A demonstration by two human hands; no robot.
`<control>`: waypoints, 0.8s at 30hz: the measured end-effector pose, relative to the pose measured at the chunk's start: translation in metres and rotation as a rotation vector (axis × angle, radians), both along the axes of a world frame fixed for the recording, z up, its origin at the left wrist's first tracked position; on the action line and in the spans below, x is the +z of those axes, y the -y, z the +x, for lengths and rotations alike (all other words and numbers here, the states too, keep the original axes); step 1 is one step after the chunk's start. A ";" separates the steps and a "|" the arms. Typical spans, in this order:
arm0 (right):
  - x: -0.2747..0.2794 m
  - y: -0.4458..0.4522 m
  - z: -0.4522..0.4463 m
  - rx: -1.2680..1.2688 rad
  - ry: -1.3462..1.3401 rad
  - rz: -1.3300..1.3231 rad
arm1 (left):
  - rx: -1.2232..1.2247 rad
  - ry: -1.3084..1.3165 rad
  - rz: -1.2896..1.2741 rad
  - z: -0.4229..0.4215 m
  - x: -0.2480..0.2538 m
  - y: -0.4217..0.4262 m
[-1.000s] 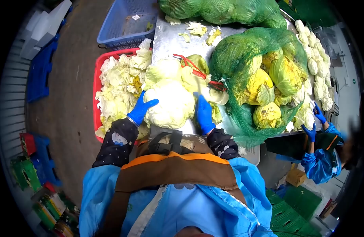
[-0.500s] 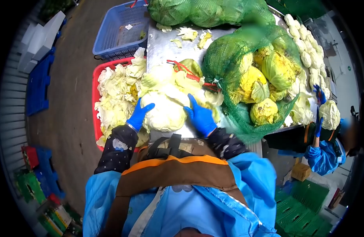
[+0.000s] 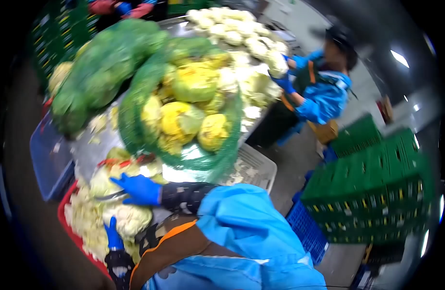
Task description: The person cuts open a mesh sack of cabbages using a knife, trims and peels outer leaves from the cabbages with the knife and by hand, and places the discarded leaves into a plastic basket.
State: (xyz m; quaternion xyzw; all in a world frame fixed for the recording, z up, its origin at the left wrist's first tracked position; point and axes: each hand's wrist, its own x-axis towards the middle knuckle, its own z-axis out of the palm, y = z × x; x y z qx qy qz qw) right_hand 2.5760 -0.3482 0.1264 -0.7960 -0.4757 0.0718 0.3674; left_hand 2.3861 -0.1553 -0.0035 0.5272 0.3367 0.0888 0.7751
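A pale trimmed cabbage (image 3: 128, 220) sits at the table's near edge, close to the front of my body. My left hand (image 3: 114, 236), gloved in blue, rests against its left side with the fingers apart. Over the cabbage's far side, my right hand (image 3: 139, 189) is closed on a knife, whose dark narrow blade (image 3: 110, 195) points left. The knife's handle is hidden in the glove. Loose outer leaves (image 3: 102, 181) and a red tie (image 3: 120, 162) lie just beyond the blade. The picture is blurred.
A red crate (image 3: 68, 224) of leaves stands left, with a blue crate (image 3: 51, 157) behind. An open green net bag (image 3: 130, 121) holds yellowed cabbages; a full net bag (image 3: 104, 72) lies farther back. At right, a co-worker (image 3: 319, 92) holds a cabbage near stacked green crates (image 3: 372, 188).
My view has swung right, so the table shifts left in the picture. The knife now shows in my right hand, which was spread beside the cabbage before. My left hand stays beside the cabbage.
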 end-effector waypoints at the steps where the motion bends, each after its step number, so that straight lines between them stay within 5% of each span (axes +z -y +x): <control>1: -0.001 -0.009 0.007 0.041 0.049 -0.033 | 0.019 -0.019 0.106 0.000 0.000 0.001; 5: -0.018 -0.013 0.025 0.158 0.157 -0.182 | -0.139 -0.025 0.554 -0.002 -0.010 -0.007; 9: -0.041 -0.013 0.040 -0.049 0.018 -0.141 | -0.136 -0.052 0.595 0.006 0.022 0.019; 14: -0.141 -0.015 0.082 -0.309 0.007 -0.143 | -0.277 0.031 0.721 0.018 0.093 0.070; 17: -0.139 -0.019 0.083 -0.318 -0.108 -0.251 | -0.347 0.166 0.804 0.018 0.068 0.053; 19: -0.120 -0.011 0.072 -0.268 0.044 -0.175 | -0.325 0.229 0.478 0.026 0.044 0.014; 21: -0.100 -0.009 0.060 -0.256 -0.090 -0.251 | -0.274 0.159 0.398 0.039 0.062 0.019; 22: -0.095 -0.007 0.055 -0.290 -0.064 -0.156 | -0.284 0.125 0.713 0.047 0.075 0.029; 24: -0.081 -0.002 0.052 -0.340 0.004 0.050 | -0.253 0.120 0.694 0.051 0.081 0.034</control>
